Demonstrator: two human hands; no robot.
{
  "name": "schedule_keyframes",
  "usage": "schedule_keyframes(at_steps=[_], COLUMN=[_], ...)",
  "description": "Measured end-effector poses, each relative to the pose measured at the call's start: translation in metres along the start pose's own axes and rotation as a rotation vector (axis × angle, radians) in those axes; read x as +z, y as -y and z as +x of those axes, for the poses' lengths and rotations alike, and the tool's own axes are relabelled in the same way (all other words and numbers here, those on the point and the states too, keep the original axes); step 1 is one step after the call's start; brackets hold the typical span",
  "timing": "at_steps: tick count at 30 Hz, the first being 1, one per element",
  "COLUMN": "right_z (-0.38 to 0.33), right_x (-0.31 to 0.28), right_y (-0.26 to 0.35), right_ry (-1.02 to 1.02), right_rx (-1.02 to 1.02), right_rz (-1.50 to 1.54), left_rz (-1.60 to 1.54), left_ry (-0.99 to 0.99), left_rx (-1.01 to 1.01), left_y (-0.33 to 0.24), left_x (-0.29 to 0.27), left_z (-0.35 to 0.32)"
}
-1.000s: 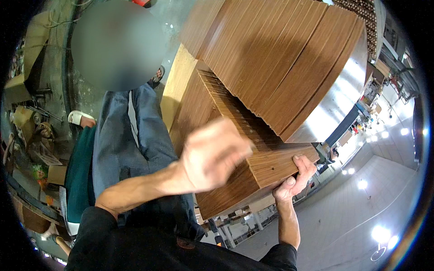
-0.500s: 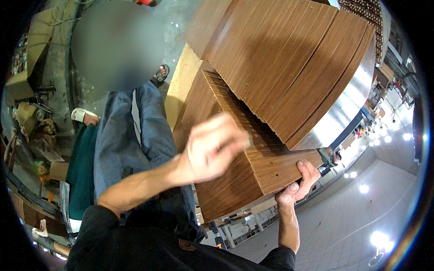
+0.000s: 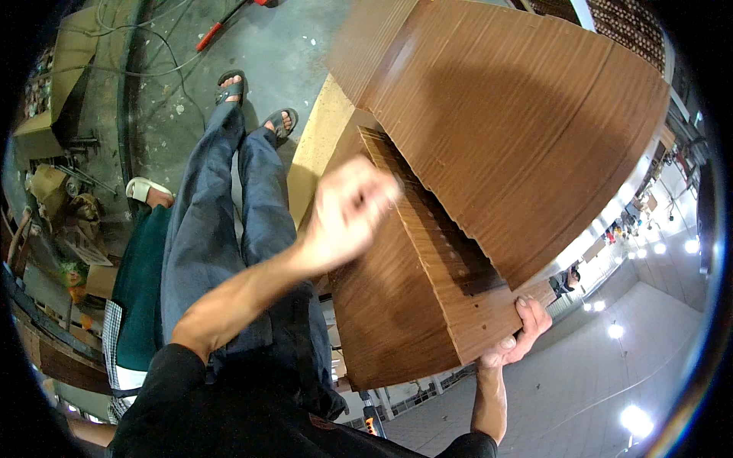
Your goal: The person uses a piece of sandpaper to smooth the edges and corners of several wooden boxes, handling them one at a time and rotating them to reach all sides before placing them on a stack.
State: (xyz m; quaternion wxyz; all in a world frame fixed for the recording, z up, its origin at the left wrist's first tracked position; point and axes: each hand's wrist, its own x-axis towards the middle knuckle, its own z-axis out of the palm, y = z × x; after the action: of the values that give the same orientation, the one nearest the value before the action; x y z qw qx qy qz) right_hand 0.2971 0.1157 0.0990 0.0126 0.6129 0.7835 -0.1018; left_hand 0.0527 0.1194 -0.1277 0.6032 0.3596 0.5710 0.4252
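Finding shirt mark illegible | brown wood-grain panel, dark holes right | right hand gripping its edge | left hand blurred, grip I can't tell

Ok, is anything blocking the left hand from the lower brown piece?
Nothing visible stands between the left hand and the lower brown piece. The right hand grips that piece's edge, well apart; the larger brown stack lies beyond, up and right.

Now shows less of the silver end of the upper wooden stack. Newly exposes a second sandal and red handle. Places the left hand higher, the right hand lower in view.
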Motion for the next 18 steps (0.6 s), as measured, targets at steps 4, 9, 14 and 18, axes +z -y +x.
schedule_keyframes(at_steps=[4, 9, 14, 18], right_z=[-0.002, -0.012, -0.011, -0.012], right_x=[-0.004, 0.000, -0.003, -0.006], right_y=[-0.007, -0.018, -0.012, -0.014], right_ry=[0.015, -0.018, -0.018, -0.005], right_rx=[-0.015, -0.008, 0.032, 0.019], right_rz=[0.005, 0.002, 0.021, -0.015], left_rz=[0.025, 0.052, 0.014, 0.077], left_ry=[-0.374, -0.258, -0.219, -0.172], left_rx=[-0.380, -0.236, -0.157, -0.262], left_y=[0.118, 0.126, 0.124, 0.126], left_x=[0.006, -0.003, 0.007, -0.003], left_z=[0.030, 0.035, 0.036, 0.040])
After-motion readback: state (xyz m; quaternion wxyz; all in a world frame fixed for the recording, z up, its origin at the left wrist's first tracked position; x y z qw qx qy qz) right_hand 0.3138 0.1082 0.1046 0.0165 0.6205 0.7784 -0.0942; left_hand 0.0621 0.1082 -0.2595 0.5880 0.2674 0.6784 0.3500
